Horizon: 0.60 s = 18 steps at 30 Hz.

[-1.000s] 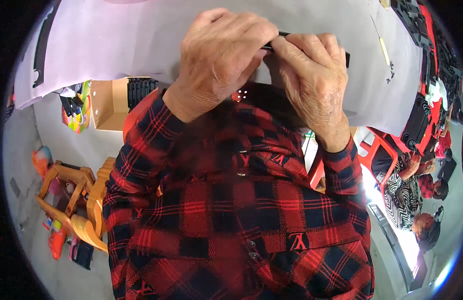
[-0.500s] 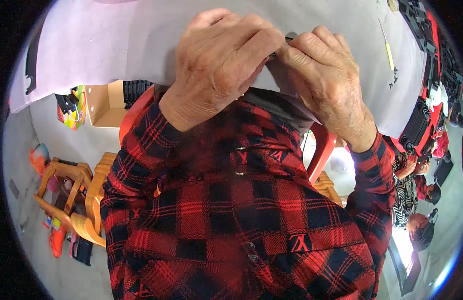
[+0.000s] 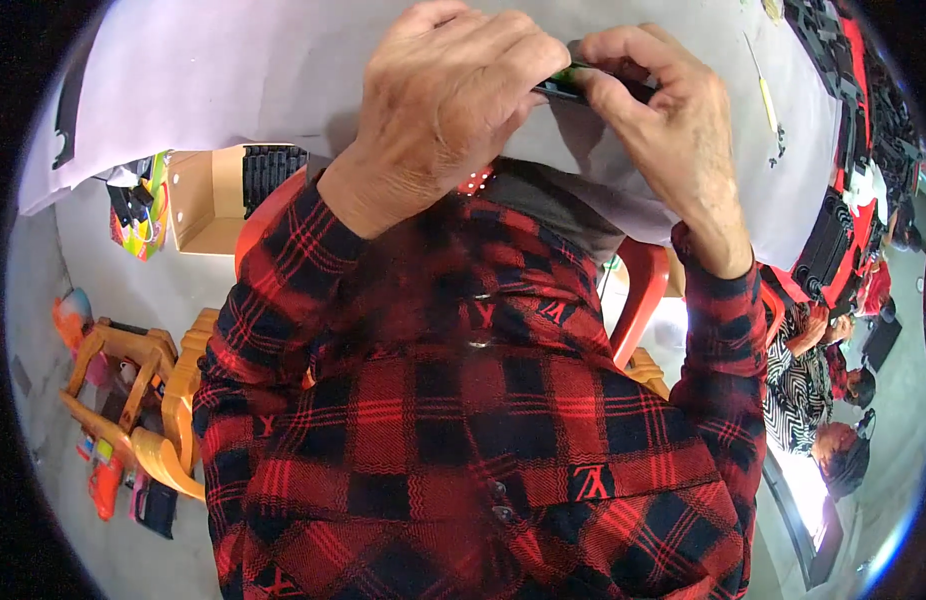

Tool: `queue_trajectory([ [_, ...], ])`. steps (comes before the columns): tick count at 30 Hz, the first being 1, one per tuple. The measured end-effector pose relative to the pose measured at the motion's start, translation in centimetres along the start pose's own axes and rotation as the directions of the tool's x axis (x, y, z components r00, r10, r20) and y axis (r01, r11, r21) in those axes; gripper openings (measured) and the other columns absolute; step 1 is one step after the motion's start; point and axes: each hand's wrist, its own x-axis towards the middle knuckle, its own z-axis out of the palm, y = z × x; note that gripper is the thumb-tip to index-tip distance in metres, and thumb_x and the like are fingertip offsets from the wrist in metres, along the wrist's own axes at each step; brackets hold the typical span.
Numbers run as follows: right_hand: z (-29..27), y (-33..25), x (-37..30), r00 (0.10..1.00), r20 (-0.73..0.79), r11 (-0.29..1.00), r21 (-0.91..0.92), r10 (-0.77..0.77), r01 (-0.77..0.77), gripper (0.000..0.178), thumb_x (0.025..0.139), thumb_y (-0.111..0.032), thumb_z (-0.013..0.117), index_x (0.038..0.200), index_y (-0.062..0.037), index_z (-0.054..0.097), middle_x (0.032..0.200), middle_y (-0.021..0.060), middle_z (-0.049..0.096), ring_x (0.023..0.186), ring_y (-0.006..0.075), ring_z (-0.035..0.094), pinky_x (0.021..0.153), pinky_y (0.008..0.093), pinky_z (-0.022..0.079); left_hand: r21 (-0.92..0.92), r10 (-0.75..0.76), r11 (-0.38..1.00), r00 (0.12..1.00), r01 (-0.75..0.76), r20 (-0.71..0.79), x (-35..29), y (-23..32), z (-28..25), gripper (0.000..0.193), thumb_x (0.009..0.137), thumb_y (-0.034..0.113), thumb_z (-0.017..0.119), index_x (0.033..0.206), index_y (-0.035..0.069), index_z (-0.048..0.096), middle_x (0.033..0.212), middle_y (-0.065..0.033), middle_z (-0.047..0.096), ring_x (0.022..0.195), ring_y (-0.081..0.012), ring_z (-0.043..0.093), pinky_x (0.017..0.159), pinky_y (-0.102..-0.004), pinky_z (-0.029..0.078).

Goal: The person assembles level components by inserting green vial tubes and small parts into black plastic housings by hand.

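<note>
A narrow black part point(image 3: 561, 90) with a bit of green on it is held up between my two hands over the white-covered table point(image 3: 253, 70). My left hand point(image 3: 448, 100) grips its left end, fingers curled, hiding much of it. The thumb and bent fingers of my right hand point(image 3: 673, 115) pinch its right end. What exactly the part is I cannot make out. To the right of my right hand lies a thin tool with a yellow handle point(image 3: 768, 103), with small black bits point(image 3: 777, 148) beside its end.
Black parts point(image 3: 823, 240) are piled on red along the right edge of the table. A long black piece point(image 3: 69, 120) lies at the far left. Below stand an open cardboard box point(image 3: 205, 205) and a wooden chair point(image 3: 178, 400). Other people point(image 3: 843, 455) sit at the right.
My right fingers have opened out and shifted their hold, so more of the black part and its green bit shows. The left hand has moved only slightly.
</note>
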Motion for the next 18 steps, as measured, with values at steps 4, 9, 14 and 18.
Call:
queue_trajectory([
  [4,-0.3,2.4,1.0,0.991,0.123,0.991,0.118,0.045,-0.060,0.012,0.085,-0.005,0.064,0.096,-0.0023,0.069,0.087,-0.0007,0.065,0.074,0.0066,0.058,0.067,0.0225,0.047,0.215,-0.246,0.962,0.883,0.171,0.400,4.3,4.2,-4.4,0.012,0.077,0.012,0.067,0.086,0.007,0.060,0.075,-0.0070,0.058,0.068,-0.0267,0.060,0.075,-0.0387,0.046],
  [9,-0.9,-1.5,2.1,0.978,0.153,0.986,0.071,0.139,-0.151,0.009,0.077,-0.007,0.063,0.078,0.0011,0.059,0.063,0.0050,0.057,0.058,0.0106,0.050,0.054,0.0305,0.042,0.262,-0.239,0.955,0.889,0.142,0.390,4.1,4.4,-5.1,0.017,0.072,0.010,0.068,0.087,0.008,0.061,0.076,-0.0065,0.057,0.071,-0.0258,0.061,0.075,-0.0365,0.046],
  [14,1.3,2.8,3.6,0.765,-0.168,0.607,0.514,-0.622,0.606,0.010,0.078,-0.008,0.063,0.077,0.0002,0.056,0.064,0.0034,0.055,0.059,0.0095,0.048,0.054,0.0299,0.040,0.215,-0.219,0.965,0.908,0.148,0.358,4.6,4.4,-4.9,0.019,0.070,0.008,0.070,0.087,0.008,0.061,0.075,-0.0056,0.056,0.071,-0.0248,0.061,0.074,-0.0359,0.046],
  [18,0.2,0.2,2.9,0.953,0.096,0.862,0.459,-0.289,0.215,0.011,0.080,-0.008,0.063,0.077,-0.0002,0.056,0.063,0.0022,0.055,0.058,0.0089,0.048,0.052,0.0285,0.039,0.252,-0.207,0.960,0.909,0.118,0.362,4.4,4.2,-5.2,0.020,0.069,0.008,0.071,0.086,0.009,0.060,0.075,-0.0049,0.056,0.070,-0.0237,0.060,0.073,-0.0345,0.045],
])
